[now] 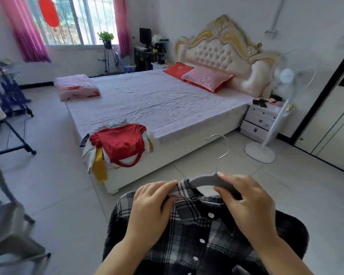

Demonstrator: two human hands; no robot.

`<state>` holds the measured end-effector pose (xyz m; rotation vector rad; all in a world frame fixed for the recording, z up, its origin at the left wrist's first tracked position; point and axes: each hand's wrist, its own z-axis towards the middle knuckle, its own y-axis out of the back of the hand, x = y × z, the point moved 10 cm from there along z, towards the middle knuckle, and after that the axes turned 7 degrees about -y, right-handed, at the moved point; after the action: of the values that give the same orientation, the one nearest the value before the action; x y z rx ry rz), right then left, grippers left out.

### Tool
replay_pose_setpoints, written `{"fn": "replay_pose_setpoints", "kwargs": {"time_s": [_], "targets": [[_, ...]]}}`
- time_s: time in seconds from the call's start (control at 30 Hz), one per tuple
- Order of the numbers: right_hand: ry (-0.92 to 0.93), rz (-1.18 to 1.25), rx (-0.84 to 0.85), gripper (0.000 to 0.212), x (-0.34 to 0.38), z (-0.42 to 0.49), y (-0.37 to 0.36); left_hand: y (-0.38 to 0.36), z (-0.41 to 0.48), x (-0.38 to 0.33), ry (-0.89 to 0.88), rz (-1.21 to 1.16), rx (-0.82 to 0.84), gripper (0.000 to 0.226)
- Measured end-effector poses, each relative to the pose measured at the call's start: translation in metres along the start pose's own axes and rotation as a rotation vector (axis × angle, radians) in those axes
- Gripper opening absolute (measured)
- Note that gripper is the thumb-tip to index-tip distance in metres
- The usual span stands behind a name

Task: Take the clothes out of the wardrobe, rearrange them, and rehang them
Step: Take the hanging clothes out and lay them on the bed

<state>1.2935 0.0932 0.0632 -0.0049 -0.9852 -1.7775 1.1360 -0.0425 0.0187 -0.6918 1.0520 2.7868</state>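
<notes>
A black, grey and white plaid shirt (197, 235) of soft woven cloth, with round white buttons down its front, hangs in the air above the tiled floor (68, 195), just short of the foot edge of the bed (157, 100). Its collar sits on a smooth grey hanger (205, 180) with curved shoulders and a thin, shiny metal hook (222, 147). The left hand (153, 203) curls its fingers around the bunched collar at the hanger's left end. The right hand (246, 199) pinches the hanger's right shoulder between thumb and fingers. A glossy red garment (117, 143) tops a rumpled pile of clothes on the bed's near left corner, spilling over the edge.
</notes>
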Motion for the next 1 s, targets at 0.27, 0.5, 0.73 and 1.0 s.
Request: {"fn": "replay_pose_setpoints", "kwargs": {"time_s": [0.27,0.5,0.73,1.0], "targets": [[0.026,0.147,0.104,0.036,-0.018,0.104,-0.132,-0.026,0.067,0.112,0.122,0.116,-0.087,0.031],[0.073,0.243,0.203,0.035,-0.028,0.22,-0.244,-0.045,0.153,0.188,0.212,0.237,-0.154,0.033],[0.137,0.294,0.268,0.035,-0.006,0.296,-0.353,-0.054,0.203,0.286,0.382,0.253,-0.186,0.033],[0.124,0.328,0.35,0.034,0.024,0.365,-0.515,-0.065,0.256,0.44,0.456,0.262,-0.201,0.034]]}}
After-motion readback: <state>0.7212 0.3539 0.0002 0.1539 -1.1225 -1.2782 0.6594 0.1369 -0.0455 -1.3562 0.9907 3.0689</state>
